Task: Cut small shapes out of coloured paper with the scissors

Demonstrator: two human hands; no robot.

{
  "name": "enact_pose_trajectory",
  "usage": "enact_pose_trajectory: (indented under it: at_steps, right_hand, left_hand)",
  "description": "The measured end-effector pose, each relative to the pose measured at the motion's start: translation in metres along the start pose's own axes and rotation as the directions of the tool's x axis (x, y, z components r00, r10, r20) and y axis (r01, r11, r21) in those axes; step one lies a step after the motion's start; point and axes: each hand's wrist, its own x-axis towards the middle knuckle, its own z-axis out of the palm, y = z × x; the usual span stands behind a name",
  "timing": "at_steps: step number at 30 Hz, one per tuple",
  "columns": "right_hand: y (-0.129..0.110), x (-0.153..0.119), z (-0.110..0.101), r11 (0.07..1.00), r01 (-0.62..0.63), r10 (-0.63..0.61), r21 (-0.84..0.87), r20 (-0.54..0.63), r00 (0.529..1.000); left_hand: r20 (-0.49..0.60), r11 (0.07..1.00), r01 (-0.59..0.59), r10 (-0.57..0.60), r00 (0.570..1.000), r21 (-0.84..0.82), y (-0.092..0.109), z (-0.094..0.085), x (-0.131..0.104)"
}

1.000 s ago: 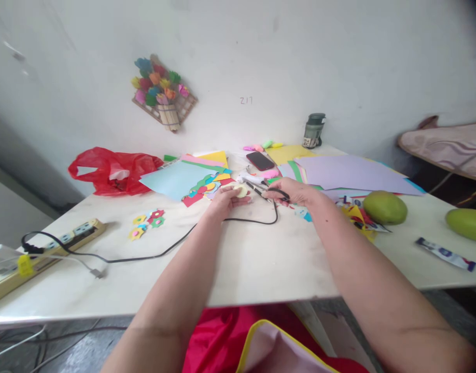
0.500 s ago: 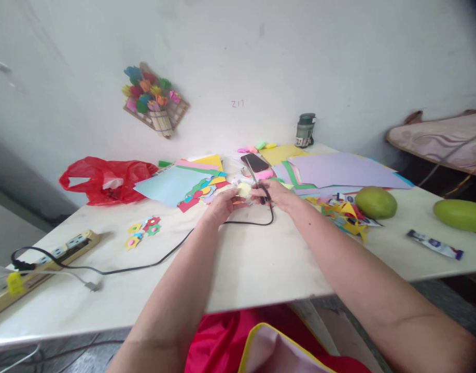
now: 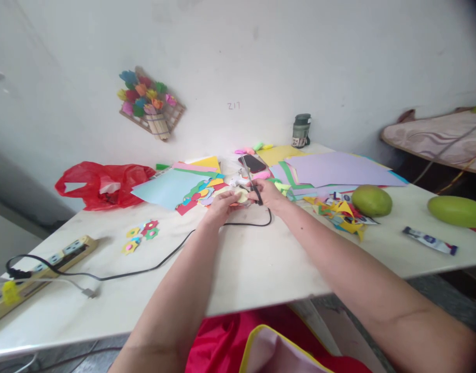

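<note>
In the head view my left hand (image 3: pixel 223 203) pinches a small pale yellow paper piece (image 3: pixel 242 197) over the middle of the table. My right hand (image 3: pixel 268 194) is closed round the dark handles of a pair of scissors (image 3: pixel 246 167), whose blades point up and away from me. Its fingertips are close to the paper's right edge; I cannot tell whether they touch it. Beyond the hands lie a dark phone (image 3: pixel 252 163) and coloured paper cutouts (image 3: pixel 199 195). A black cord (image 3: pixel 171 254) runs under my left forearm and ends in a loop near my right hand.
On the left are a red plastic bag (image 3: pixel 101 181), a power strip (image 3: pixel 47 272) and small paper flowers (image 3: pixel 140 235). Rightward lie a lilac sheet (image 3: pixel 343 168), yellow scraps (image 3: pixel 347 215), green mangoes (image 3: pixel 372 201) and a tube (image 3: pixel 430 241). A bottle (image 3: pixel 301 130) stands by the wall.
The camera view has shifted slightly. My left thumb now lies further over the pale yellow paper, and my right hand still has the scissors, with the blades tilted slightly differently.
</note>
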Motion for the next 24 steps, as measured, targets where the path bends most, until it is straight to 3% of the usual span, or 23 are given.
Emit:
enact_pose_trajectory:
  at_steps: [5,8,12,15,19,24]
  right_hand:
    - [0.003,0.001,-0.012,0.991,-0.111,0.121,-0.068,0.151,0.981]
    - [-0.002,0.001,-0.024,0.957,-0.253,0.282,-0.144,0.244,0.928]
    - [-0.011,-0.001,-0.034,0.933,-0.318,0.357,-0.167,0.335,0.872]
    - [-0.014,-0.002,-0.037,0.95,-0.275,0.311,-0.147,0.38,0.871]
    - [-0.012,-0.002,-0.035,0.978,-0.138,0.188,-0.157,0.368,0.911]
    - [-0.004,0.004,-0.033,0.937,0.023,0.106,-0.349,0.346,0.932]
  left_hand:
    - [-0.057,0.997,-0.081,0.081,0.995,-0.009,0.001,-0.002,0.001]
    - [-0.067,0.996,-0.088,0.087,0.994,-0.008,0.002,-0.003,0.002]
    - [-0.098,0.996,-0.089,0.086,0.991,-0.024,0.001,-0.004,0.003]
    - [-0.115,0.995,-0.093,0.088,0.989,-0.036,0.001,-0.005,0.004]
    - [-0.11,0.995,-0.089,0.084,0.99,-0.044,0.001,-0.005,0.003]
    - [-0.092,0.997,-0.07,0.066,0.994,-0.04,0.002,-0.004,0.002]
